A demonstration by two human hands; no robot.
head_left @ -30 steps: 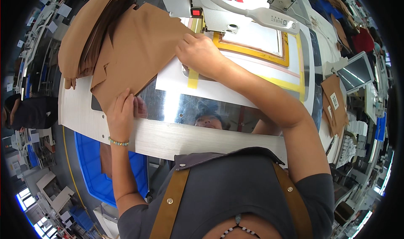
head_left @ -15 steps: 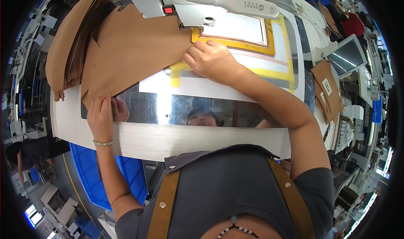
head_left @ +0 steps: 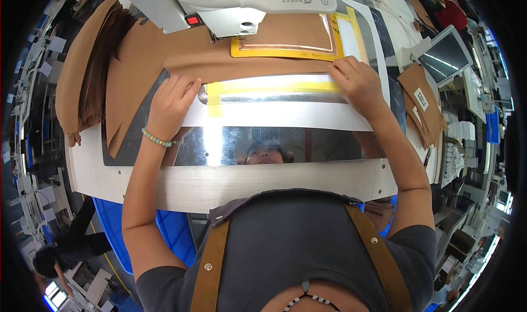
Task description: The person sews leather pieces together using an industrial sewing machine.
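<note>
A brown fabric piece (head_left: 247,66) stretches across the machine's work plate, partly beneath a yellow template frame (head_left: 285,54) and the white machine head (head_left: 230,24). My left hand (head_left: 174,97) has closed fingers on the fabric's near edge, left of centre. My right hand (head_left: 355,86) pinches that fabric by the frame's lower right corner. Under both hands lie a white board (head_left: 274,114) with yellow tape (head_left: 274,88) and a shiny metal plate (head_left: 329,144).
Stacked brown fabric pieces (head_left: 79,73) lie at the table's left. At right are a screen (head_left: 443,49) and labelled brown pieces (head_left: 413,86). A blue bin (head_left: 173,232) stands below the wooden table edge (head_left: 263,183). A co-worker (head_left: 63,257) is at lower left.
Both hands have moved: the left one up and rightward, the right one farther right. The brown fabric has been drawn rightward across the board, now showing within the yellow frame.
</note>
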